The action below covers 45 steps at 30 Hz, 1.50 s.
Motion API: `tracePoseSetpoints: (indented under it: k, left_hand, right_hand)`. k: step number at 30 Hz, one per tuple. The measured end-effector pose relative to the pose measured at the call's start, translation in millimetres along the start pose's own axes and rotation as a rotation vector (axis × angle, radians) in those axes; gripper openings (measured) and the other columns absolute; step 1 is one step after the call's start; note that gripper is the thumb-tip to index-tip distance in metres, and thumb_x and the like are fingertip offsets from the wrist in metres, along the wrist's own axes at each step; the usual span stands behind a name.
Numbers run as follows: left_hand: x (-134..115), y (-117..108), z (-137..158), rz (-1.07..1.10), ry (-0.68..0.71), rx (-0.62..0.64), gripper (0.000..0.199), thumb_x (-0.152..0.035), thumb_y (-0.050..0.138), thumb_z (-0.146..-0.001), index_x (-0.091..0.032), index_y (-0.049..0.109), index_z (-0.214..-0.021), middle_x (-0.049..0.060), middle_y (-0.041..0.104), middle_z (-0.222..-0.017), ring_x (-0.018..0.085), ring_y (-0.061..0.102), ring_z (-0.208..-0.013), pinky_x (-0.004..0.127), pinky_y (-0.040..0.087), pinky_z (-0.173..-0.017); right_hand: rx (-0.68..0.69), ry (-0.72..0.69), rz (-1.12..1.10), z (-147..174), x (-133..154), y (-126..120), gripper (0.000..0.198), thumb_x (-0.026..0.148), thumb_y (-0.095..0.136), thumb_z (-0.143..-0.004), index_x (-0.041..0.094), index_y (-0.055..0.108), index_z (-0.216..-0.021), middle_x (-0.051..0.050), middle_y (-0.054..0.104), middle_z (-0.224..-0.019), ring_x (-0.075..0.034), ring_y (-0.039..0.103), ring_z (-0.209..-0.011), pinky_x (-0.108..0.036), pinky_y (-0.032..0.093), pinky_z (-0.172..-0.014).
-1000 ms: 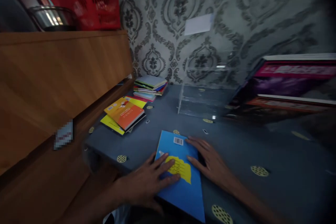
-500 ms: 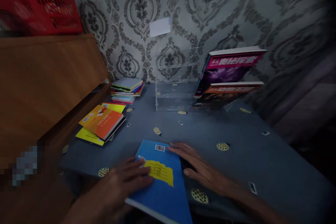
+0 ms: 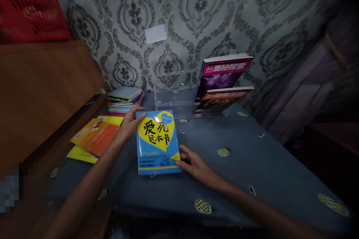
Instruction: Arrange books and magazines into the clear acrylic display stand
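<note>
A blue book (image 3: 158, 145) with a yellow heart on its cover is held up between my two hands, front side facing me. My left hand (image 3: 131, 122) grips its upper left corner, thumb over the front. At the lower right edge, my right hand (image 3: 193, 162) pinches the book between thumb and fingers. Behind it stands a clear acrylic rack (image 3: 168, 95). On the rack's right side lean a purple magazine (image 3: 221, 80) and, lower in front, an orange and dark magazine (image 3: 221, 101).
An orange book (image 3: 95, 136) lies over yellow books on the table's left. Farther back is a stack of books (image 3: 125, 97). A wooden cabinet (image 3: 42, 93) with a red basket (image 3: 30, 11) on top borders the left. A patterned dark cloth (image 3: 232, 183) covers the table.
The blue book has been lifted and turned from its back cover to its front cover. Both hands have moved forward with it and closed on its edges. The view has shifted slightly.
</note>
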<state>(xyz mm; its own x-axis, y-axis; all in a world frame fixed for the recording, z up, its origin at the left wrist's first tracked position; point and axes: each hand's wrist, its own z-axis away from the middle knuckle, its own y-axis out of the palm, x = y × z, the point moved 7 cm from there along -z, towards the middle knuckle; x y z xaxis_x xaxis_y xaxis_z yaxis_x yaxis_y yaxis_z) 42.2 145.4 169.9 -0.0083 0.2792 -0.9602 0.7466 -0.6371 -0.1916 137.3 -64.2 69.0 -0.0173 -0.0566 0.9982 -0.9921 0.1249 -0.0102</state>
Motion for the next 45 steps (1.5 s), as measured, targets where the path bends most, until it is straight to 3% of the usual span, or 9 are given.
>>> tracePoseSetpoints:
  k: [5, 10, 12, 17, 21, 25, 35, 41, 45]
  left_hand:
    - [71.1, 1.1, 2.1, -0.304, -0.220, 0.046, 0.047, -0.061, 0.056, -0.080, -0.017, 0.062, -0.096, -0.001, 0.058, -0.061, 0.017, 0.058, -0.053, 0.025, 0.042, -0.051]
    - [52.1, 3.4, 20.7, -1.266, -0.142, 0.109, 0.041, -0.042, 0.043, -0.095, -0.013, 0.058, -0.119, 0.015, 0.072, -0.086, 0.032, 0.070, -0.086, 0.038, 0.049, -0.075]
    - [37.9, 14.4, 26.6, -1.435, -0.054, 0.136, 0.038, -0.037, 0.039, -0.097, -0.013, 0.057, -0.121, 0.017, 0.072, -0.094, 0.031, 0.069, -0.092, 0.039, 0.049, -0.078]
    - [27.5, 61.0, 47.2, -1.307, 0.396, 0.305, 0.024, -0.028, 0.041, -0.099, -0.018, 0.063, -0.102, 0.009, 0.067, -0.104, 0.024, 0.061, -0.099, 0.035, 0.048, -0.085]
    - [41.4, 64.5, 54.9, -1.222, 0.456, 0.226, 0.022, -0.026, 0.041, -0.100, -0.019, 0.061, -0.107, 0.008, 0.065, -0.106, 0.022, 0.059, -0.097, 0.037, 0.047, -0.085]
    - [49.0, 59.2, 55.6, -1.166, 0.443, 0.166, 0.021, -0.022, 0.042, -0.099, -0.020, 0.061, -0.107, 0.008, 0.065, -0.111, 0.022, 0.059, -0.100, 0.037, 0.048, -0.086]
    - [54.1, 56.0, 52.6, -1.098, 0.390, 0.176, 0.024, -0.022, 0.043, -0.098, -0.019, 0.061, -0.114, 0.010, 0.065, -0.118, 0.025, 0.058, -0.105, 0.041, 0.048, -0.087]
    - [50.3, 74.5, 46.9, -1.203, 0.505, 0.408, 0.051, -0.007, 0.044, -0.090, -0.027, 0.056, -0.135, 0.012, 0.055, -0.132, 0.030, 0.047, -0.121, 0.048, 0.044, -0.097]
    - [44.4, 93.8, 54.3, -1.162, 0.516, 0.532, 0.055, -0.007, 0.043, -0.090, -0.032, 0.055, -0.137, 0.011, 0.053, -0.126, 0.029, 0.046, -0.115, 0.050, 0.043, -0.098]
  right_hand:
    - [-0.056, 0.156, -0.053, 6.0, -15.5, -11.0, 0.077, 0.056, 0.065, -0.083, 0.021, 0.032, -0.142, 0.000, 0.065, -0.083, -0.012, 0.057, -0.062, -0.023, 0.045, -0.051]
    - [-0.014, 0.236, 0.136, 10.1, -12.4, -12.9, 0.073, 0.052, 0.058, -0.088, 0.020, 0.027, -0.147, 0.002, 0.061, -0.076, -0.012, 0.055, -0.058, -0.023, 0.044, -0.049]
    - [-0.011, 0.226, 0.298, 10.0, -4.5, -15.7, 0.067, 0.046, 0.055, -0.091, 0.021, 0.029, -0.147, 0.002, 0.062, -0.075, -0.014, 0.057, -0.061, -0.025, 0.046, -0.053]
    - [-0.079, 0.178, 0.866, 0.7, 15.7, -27.1, 0.040, 0.035, 0.059, -0.091, 0.023, 0.057, -0.129, -0.003, 0.069, -0.080, -0.021, 0.065, -0.073, -0.032, 0.049, -0.065]
    - [-0.063, -0.125, 1.082, -24.1, 32.6, -9.0, 0.022, 0.026, 0.052, -0.095, 0.021, 0.065, -0.112, -0.010, 0.070, -0.109, -0.026, 0.063, -0.102, -0.040, 0.050, -0.087]
    - [0.097, -0.388, 1.026, -54.9, 31.2, 13.0, 0.021, 0.020, 0.051, -0.096, 0.019, 0.064, -0.113, -0.009, 0.068, -0.120, -0.023, 0.056, -0.117, -0.043, 0.042, -0.104]
    - [-0.097, -0.309, 0.921, -108.8, 2.4, -48.9, 0.033, 0.021, 0.049, -0.096, 0.017, 0.061, -0.127, -0.011, 0.067, -0.123, -0.025, 0.054, -0.115, -0.046, 0.043, -0.100]
    - [-0.040, -0.279, 0.804, -120.4, -5.9, -60.2, 0.032, 0.019, 0.046, -0.097, 0.017, 0.062, -0.125, -0.008, 0.069, -0.116, -0.022, 0.057, -0.105, -0.041, 0.043, -0.096]
    - [-0.043, -0.306, 0.802, -120.2, -4.9, -60.9, 0.030, 0.021, 0.046, -0.097, 0.018, 0.063, -0.122, -0.007, 0.069, -0.115, -0.022, 0.057, -0.107, -0.041, 0.043, -0.097]
